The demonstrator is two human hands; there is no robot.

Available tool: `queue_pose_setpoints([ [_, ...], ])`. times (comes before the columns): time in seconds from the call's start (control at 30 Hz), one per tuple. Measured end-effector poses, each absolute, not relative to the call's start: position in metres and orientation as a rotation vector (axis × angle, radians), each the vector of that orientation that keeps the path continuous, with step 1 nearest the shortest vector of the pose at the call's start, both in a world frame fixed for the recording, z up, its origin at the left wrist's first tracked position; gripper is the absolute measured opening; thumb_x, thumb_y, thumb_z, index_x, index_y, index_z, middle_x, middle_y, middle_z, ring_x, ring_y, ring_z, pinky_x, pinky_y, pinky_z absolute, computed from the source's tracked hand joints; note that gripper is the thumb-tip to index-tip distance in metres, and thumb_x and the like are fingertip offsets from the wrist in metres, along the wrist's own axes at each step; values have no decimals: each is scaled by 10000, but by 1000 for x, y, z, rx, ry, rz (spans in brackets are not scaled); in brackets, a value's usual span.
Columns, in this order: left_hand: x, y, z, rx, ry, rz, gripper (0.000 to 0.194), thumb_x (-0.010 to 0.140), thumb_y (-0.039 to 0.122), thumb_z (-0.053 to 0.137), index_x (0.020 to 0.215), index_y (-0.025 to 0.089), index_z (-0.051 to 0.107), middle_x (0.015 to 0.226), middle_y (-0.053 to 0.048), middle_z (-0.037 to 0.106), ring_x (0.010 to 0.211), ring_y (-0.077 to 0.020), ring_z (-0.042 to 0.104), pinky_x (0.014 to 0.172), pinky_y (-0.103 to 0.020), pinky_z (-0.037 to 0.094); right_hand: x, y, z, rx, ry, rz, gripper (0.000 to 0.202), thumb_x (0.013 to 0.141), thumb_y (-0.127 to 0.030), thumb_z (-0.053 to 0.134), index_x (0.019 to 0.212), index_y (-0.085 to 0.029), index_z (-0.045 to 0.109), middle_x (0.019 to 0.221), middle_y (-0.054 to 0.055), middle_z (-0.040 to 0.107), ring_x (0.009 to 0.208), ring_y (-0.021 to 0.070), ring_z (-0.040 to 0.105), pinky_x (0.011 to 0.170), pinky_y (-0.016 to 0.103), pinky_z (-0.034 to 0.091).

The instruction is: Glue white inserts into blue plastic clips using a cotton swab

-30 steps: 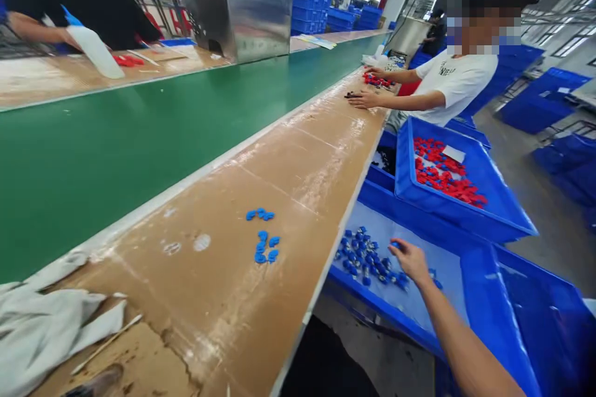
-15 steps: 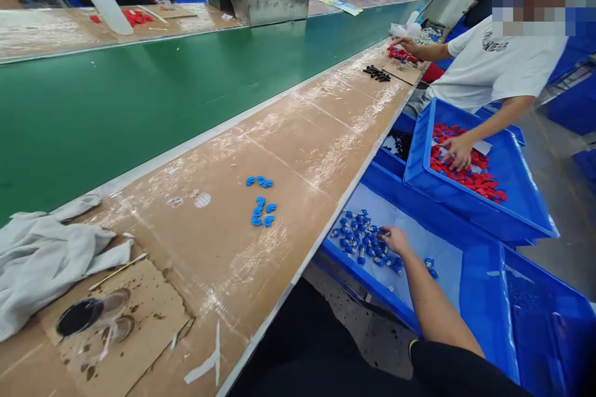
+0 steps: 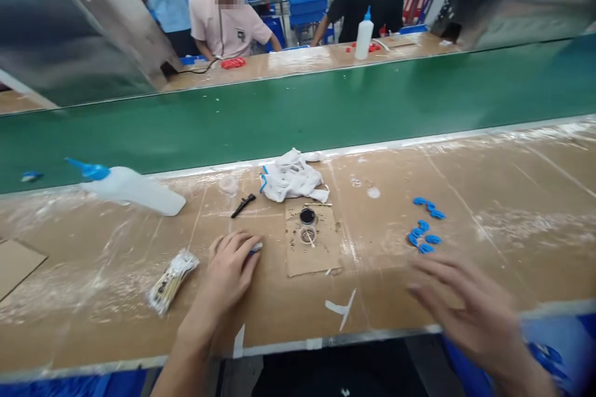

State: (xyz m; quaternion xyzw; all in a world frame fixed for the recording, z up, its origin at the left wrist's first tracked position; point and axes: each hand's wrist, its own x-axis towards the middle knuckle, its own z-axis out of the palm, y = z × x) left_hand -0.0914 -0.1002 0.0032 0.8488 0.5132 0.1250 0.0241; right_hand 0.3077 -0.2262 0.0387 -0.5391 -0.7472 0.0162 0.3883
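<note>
My left hand rests on the brown tabletop, its fingers curled over a small blue-and-white plastic piece that shows only at the fingertips. My right hand, blurred, hangs over the table's front edge with fingers stretched out and nothing visible in them. Just beyond it lie several small curved blue plastic pieces. Between the hands, a stained cardboard piece bears a small cup of dark liquid and a clear cup with a cotton swab in it.
White gloves lie behind the cardboard, near a black pen-like tool. To the left are a squeeze bottle on its side and a bag of swabs. Beyond runs a green conveyor belt, with people across it.
The view has swung left. My right hand has left the blue bin of blue pieces and come up over the table edge. My left hand is now in view.
</note>
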Motion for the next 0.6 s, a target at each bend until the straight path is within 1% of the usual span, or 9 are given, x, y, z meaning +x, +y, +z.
queue_pose_setpoints([
  [0.03, -89, -101, 9, 2601, 1583, 390, 307, 1009, 274, 502, 1230, 209, 705, 1252, -132, 737, 1257, -363, 633, 1098, -603, 400, 281, -205, 47, -1265, -2053, 76, 198, 996, -217, 680, 1189, -183, 656, 1048, 85, 701, 910, 227, 665, 804, 344, 521],
  [0.1, -88, -99, 22, 2544, 1592, 447, 303, 1007, 290, 515, 1231, 209, 702, 1260, -132, 725, 1241, -355, 637, 1089, -577, 412, 239, -170, 55, -1157, -2256, 123, 180, 996, -230, 668, 1161, -161, 643, 1013, 81, 700, 841, 235, 634, 714, 359, 508],
  [0.23, -80, -74, 42, 2328, 1650, 617, 336, 1009, 276, 488, 1253, 166, 690, 1233, -148, 710, 1158, -330, 672, 992, -475, 501, 206, -130, 45, -1109, -2402, 114, 53, 979, -147, 641, 1022, -172, 661, 919, 57, 694, 798, 239, 604, 661, 354, 475],
  [0.33, -61, -38, 45, 2203, 1661, 630, 377, 994, 239, 503, 1334, 150, 641, 1235, -148, 706, 1072, -288, 703, 943, -411, 535, 208, -122, 36, -1107, -2380, 117, 160, 1015, -104, 563, 908, -186, 650, 839, 40, 676, 756, 207, 592, 647, 319, 444],
  [0.4, -46, -14, 42, 2170, 1682, 626, 387, 987, 262, 538, 1343, 141, 627, 1216, -164, 706, 1037, -298, 703, 930, -421, 536, 211, -121, 36, -1122, -2368, 135, 177, 1028, -111, 545, 904, -186, 647, 835, 43, 672, 757, 202, 597, 655, 310, 443],
  [0.47, -32, 5, 38, 2132, 1718, 621, 349, 965, 286, 586, 1265, 123, 659, 1150, -191, 711, 1036, -344, 688, 922, -467, 527, 212, -121, 39, -1145, -2387, 159, 85, 1005, -126, 595, 982, -180, 656, 878, 53, 682, 783, 213, 607, 675, 316, 459],
  [0.5, -28, 12, 36, 2113, 1730, 620, 300, 947, 279, 612, 1191, 120, 684, 1100, -195, 715, 1034, -365, 681, 916, -486, 522, 211, -121, 41, -1155, -2407, 171, 76, 979, -129, 637, 1036, -175, 658, 908, 59, 688, 804, 222, 612, 686, 322, 468],
  [0.57, -23, 20, 34, 2074, 1734, 631, 148, 900, 219, 650, 1005, 136, 712, 982, -178, 716, 1003, -379, 678, 908, -500, 513, 209, -120, 42, -1155, -2460, 181, 176, 930, -133, 704, 1096, -170, 659, 942, 64, 692, 830, 238, 614, 692, 332, 477],
  [0.6, -22, 22, 33, 2054, 1727, 649, 72, 877, 182, 657, 917, 149, 706, 936, -165, 710, 987, -377, 678, 909, -500, 510, 208, -119, 42, -1146, -2483, 170, 159, 925, -128, 707, 1072, -173, 666, 927, 59, 690, 820, 237, 608, 681, 331, 473],
])
